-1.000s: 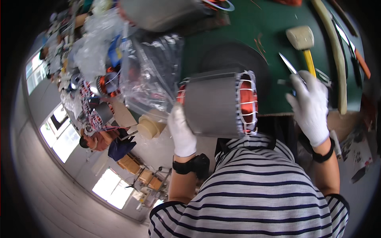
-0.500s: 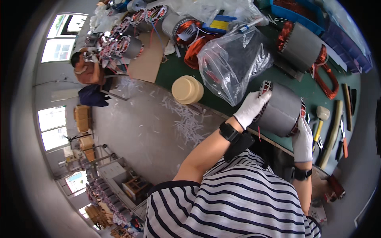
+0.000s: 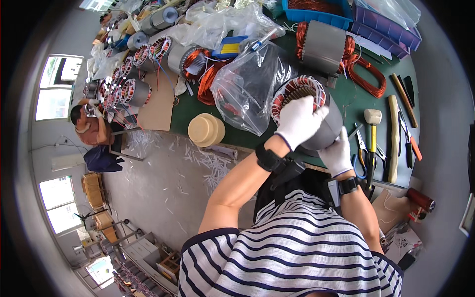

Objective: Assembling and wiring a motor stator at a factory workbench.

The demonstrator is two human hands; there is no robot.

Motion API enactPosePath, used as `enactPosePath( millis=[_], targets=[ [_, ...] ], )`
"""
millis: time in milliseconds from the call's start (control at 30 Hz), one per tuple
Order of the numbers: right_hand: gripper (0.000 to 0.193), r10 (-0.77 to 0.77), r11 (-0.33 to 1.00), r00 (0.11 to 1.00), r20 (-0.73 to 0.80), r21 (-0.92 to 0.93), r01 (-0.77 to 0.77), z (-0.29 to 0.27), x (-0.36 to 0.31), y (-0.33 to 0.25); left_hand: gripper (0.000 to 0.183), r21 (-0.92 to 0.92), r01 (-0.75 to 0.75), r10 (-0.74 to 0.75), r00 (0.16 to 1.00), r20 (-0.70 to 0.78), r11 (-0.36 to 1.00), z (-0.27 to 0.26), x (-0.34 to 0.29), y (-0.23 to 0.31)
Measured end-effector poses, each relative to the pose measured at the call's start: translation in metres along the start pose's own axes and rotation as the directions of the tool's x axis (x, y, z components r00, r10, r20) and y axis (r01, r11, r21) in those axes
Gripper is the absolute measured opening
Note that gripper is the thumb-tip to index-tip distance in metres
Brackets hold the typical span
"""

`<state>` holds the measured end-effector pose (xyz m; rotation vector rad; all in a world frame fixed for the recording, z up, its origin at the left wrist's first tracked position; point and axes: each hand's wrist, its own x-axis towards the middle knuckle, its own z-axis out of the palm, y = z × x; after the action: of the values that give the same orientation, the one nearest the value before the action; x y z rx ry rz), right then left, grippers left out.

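A grey cylindrical motor stator (image 3: pixel 327 129) is tilted at the bench's front edge, its laced red-and-white end winding (image 3: pixel 282 96) and slotted bore facing up and left. My left hand (image 3: pixel 301 121), in a white glove, is closed at the near rim of that winding, its fingertips over the bore opening. What lies under those fingers is partly hidden. Low on the stator's right side, my right hand (image 3: pixel 338 154), also gloved, grips the body from below. Just left of the stator lies a clear plastic bag (image 3: pixel 247 89).
A wound stator (image 3: pixel 324 47) and a copper coil (image 3: pixel 368 79) lie behind. At right are a mallet (image 3: pixel 372 118), pliers (image 3: pixel 362 143) and a wooden stick (image 3: pixel 393 138). A cream tub (image 3: pixel 205 129) stands at the front edge. Another person (image 3: pixel 91 126) works at far left.
The stator has turned so its open end faces up toward me. My left hand has shifted from its left end onto the rim; my right hand has moved under its side. The view has swung right.
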<state>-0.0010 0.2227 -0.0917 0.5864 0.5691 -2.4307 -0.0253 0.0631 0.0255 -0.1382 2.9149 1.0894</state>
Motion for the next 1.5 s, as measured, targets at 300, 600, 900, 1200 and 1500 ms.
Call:
enactPosePath(
  millis=[300, 600, 900, 1200, 1500],
  targets=[
    [0.025, -0.423, 0.338, 0.886, 0.188, -0.875, 0.347, -0.050, -0.021, -0.039, 0.035, 0.291, -0.346, 0.254, 0.916, 0.311, 0.892, 0.064, -0.055, 0.030],
    [0.038, -0.170, 0.601, 0.974, -0.148, -0.799, -0.017, -0.032, -0.046, -0.066, 0.029, 0.073, -0.507, 0.510, 0.829, -0.231, 0.859, -0.001, 0.042, -0.027],
    [0.034, -0.259, 0.619, 0.938, -0.230, -0.785, -0.022, -0.030, -0.066, -0.096, 0.042, -0.164, 0.123, -0.039, 0.898, 0.438, 0.979, -0.076, -0.021, -0.033],
    [0.037, -0.140, 0.559, 0.979, -0.151, -0.828, -0.048, -0.019, -0.071, -0.074, 0.030, -0.172, -0.346, 0.386, 0.808, 0.445, 0.922, -0.057, -0.015, 0.015],
    [0.039, -0.125, 0.462, 0.989, -0.085, -0.887, -0.017, -0.013, -0.082, -0.070, 0.018, 0.454, -0.648, 0.305, 0.723, 0.620, 0.612, 0.016, -0.012, 0.011]
  ],
)
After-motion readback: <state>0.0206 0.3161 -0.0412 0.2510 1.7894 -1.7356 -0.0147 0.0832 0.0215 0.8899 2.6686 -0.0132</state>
